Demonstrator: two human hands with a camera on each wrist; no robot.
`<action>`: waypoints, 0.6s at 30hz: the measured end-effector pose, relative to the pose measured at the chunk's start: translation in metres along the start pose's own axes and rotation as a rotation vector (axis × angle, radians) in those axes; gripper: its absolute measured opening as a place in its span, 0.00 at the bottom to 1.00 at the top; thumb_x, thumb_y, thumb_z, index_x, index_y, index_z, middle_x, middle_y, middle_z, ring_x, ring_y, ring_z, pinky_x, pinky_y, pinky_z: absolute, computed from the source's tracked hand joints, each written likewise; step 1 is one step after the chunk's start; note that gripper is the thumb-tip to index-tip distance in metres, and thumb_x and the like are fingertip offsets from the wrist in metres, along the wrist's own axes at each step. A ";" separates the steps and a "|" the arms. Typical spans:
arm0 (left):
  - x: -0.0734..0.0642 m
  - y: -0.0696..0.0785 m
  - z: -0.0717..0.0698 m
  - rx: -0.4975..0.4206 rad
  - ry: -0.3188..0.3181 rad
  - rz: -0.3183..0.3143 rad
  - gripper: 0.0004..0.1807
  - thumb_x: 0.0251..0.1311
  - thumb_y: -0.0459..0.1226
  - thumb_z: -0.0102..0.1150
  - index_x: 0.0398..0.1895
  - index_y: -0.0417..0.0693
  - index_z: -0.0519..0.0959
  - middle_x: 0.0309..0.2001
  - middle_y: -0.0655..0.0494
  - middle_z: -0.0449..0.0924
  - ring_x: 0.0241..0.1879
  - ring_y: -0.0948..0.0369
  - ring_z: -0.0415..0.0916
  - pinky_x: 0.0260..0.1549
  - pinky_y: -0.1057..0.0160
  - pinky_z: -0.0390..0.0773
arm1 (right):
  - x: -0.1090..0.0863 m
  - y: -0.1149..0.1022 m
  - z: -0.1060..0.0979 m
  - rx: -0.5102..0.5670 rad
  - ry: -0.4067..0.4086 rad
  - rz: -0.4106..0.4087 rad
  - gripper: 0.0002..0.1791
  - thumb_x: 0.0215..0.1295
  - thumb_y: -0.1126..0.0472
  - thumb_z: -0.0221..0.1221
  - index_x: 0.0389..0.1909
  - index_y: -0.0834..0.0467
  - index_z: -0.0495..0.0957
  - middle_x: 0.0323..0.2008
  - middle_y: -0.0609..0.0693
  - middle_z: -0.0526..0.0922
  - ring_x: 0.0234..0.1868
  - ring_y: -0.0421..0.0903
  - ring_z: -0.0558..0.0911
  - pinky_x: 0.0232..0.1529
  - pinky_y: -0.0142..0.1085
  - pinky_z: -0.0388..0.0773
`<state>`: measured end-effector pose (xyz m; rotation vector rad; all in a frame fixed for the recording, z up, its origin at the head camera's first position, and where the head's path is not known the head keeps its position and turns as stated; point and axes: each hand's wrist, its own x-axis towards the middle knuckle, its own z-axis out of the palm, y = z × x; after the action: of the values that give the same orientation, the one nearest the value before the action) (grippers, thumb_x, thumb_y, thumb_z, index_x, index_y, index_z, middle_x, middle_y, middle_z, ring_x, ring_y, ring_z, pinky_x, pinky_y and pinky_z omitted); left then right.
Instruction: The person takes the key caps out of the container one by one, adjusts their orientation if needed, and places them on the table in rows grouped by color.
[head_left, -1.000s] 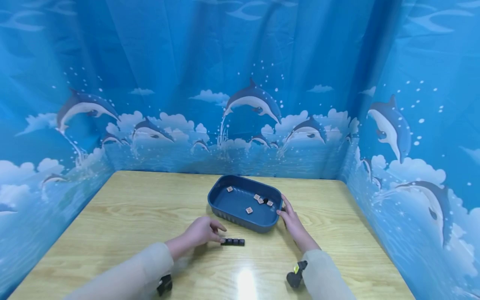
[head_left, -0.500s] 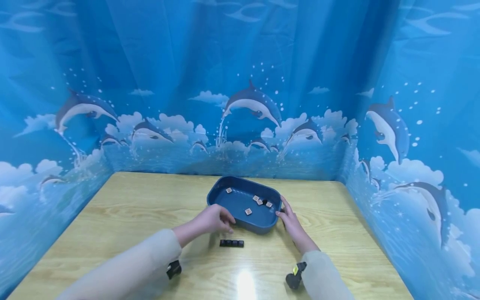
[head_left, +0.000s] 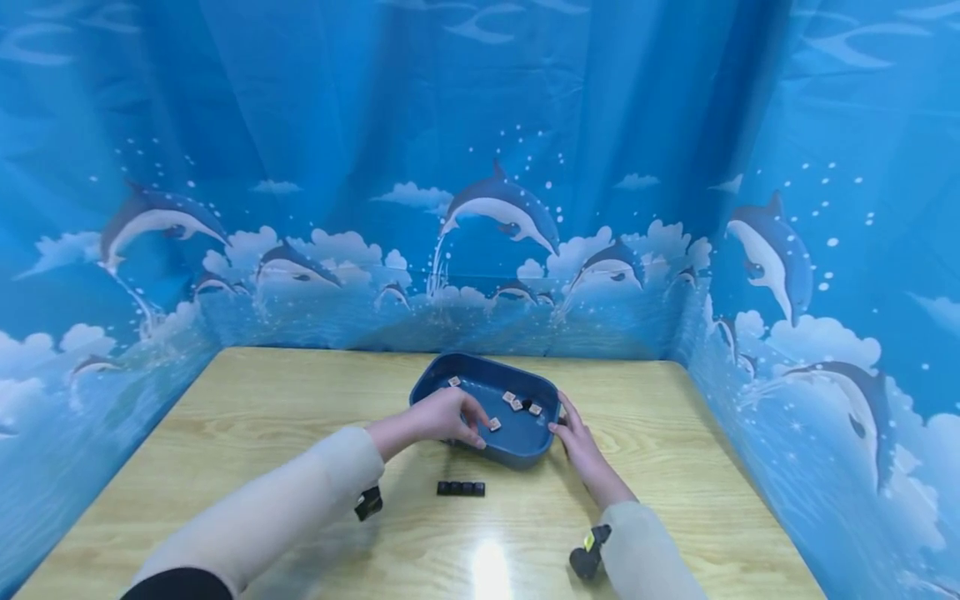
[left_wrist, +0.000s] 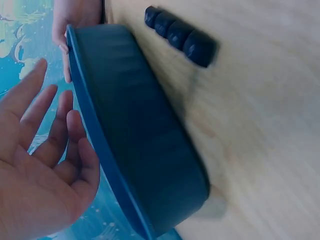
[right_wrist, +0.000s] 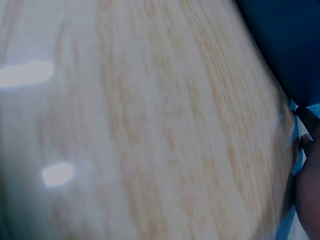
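Note:
My left hand (head_left: 450, 414) hovers over the near rim of a dark blue plastic tub (head_left: 510, 454). Its fingertips are close to a small pale, square piece (head_left: 495, 424) on the tub's floor. From the left wrist view, the fingers of that hand are loosely bent, with nothing visible between them. At the tub's right end my right hand (head_left: 579, 442) grips the rim, thumb at the near corner and a finger along the side. A short straight row of small black cubes (head_left: 461, 489) lies on the table in front of the tub.
Several more pale pieces (head_left: 508, 397) and one black piece (head_left: 527, 405) lie inside the tub. Wood-grain table (head_left: 300, 392) spreads around it. A blue dolphin-print curtain (head_left: 337, 167) encloses the back and sides.
From beside the row of black cubes, my left hand has moved up and right to above the tub. The row now lies untouched. My right hand stays on the rim.

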<state>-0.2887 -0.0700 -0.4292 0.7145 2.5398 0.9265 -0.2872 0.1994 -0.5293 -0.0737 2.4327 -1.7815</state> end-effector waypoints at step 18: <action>0.060 0.014 -0.028 0.056 -0.148 0.041 0.11 0.55 0.38 0.71 0.42 0.56 0.86 0.36 0.61 0.83 0.35 0.65 0.79 0.37 0.62 0.79 | -0.003 -0.002 0.001 0.018 0.003 0.026 0.38 0.73 0.55 0.50 0.78 0.46 0.43 0.70 0.70 0.55 0.72 0.68 0.48 0.68 0.60 0.49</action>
<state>-0.3456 -0.0410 -0.4078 0.8226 2.4378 0.7873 -0.2842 0.1981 -0.5272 -0.0376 2.4077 -1.7934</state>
